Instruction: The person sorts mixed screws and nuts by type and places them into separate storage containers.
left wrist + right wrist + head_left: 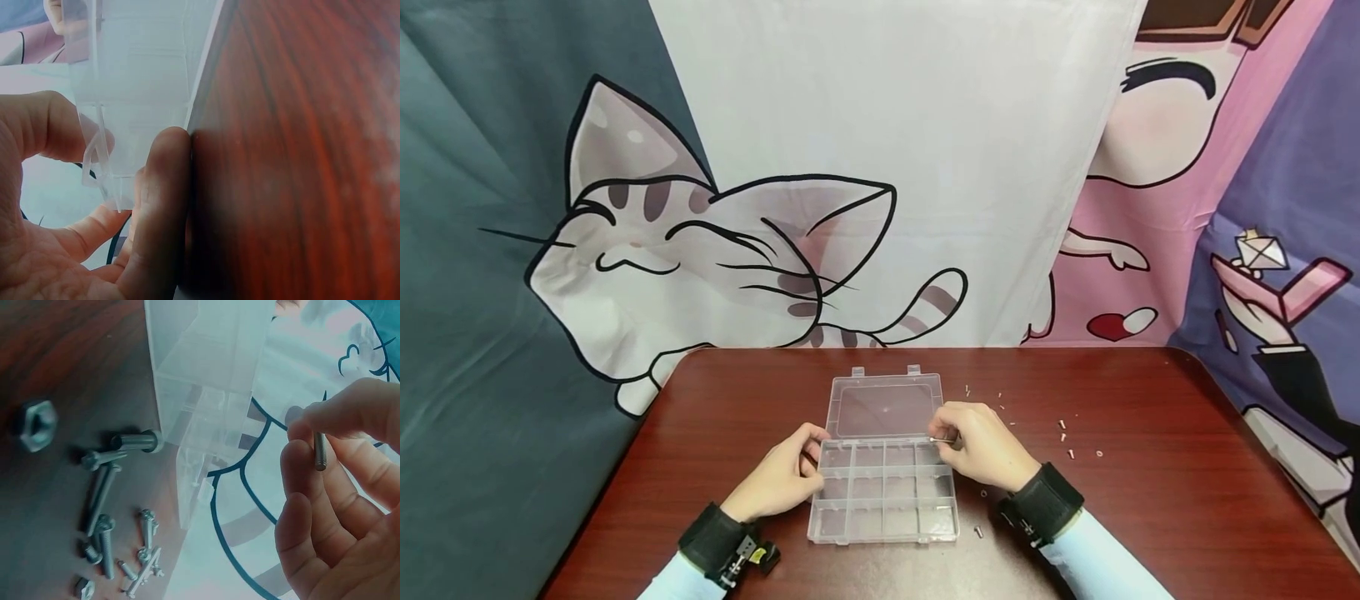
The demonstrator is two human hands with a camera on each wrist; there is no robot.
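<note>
A clear plastic compartment box (886,502) lies on the table with its lid (883,408) folded back behind it. At the box's left wall, my left hand (775,475) grips the side, thumb near the rim; the left wrist view shows its fingers (164,181) along the wall, low by the tabletop. My right hand (985,446) is over the box's back right corner, close to the hinge line. Between its thumb and fingertips it pinches a small metal screw (320,453), whose shank points out of the grip; the fingers cover its other end.
Right of the box, several loose screws (106,550) and a hex nut (35,425) lie scattered on the reddish-brown table (1150,500). One screw (978,532) lies near the box's front right corner. A printed cat curtain (887,100) hangs behind the table.
</note>
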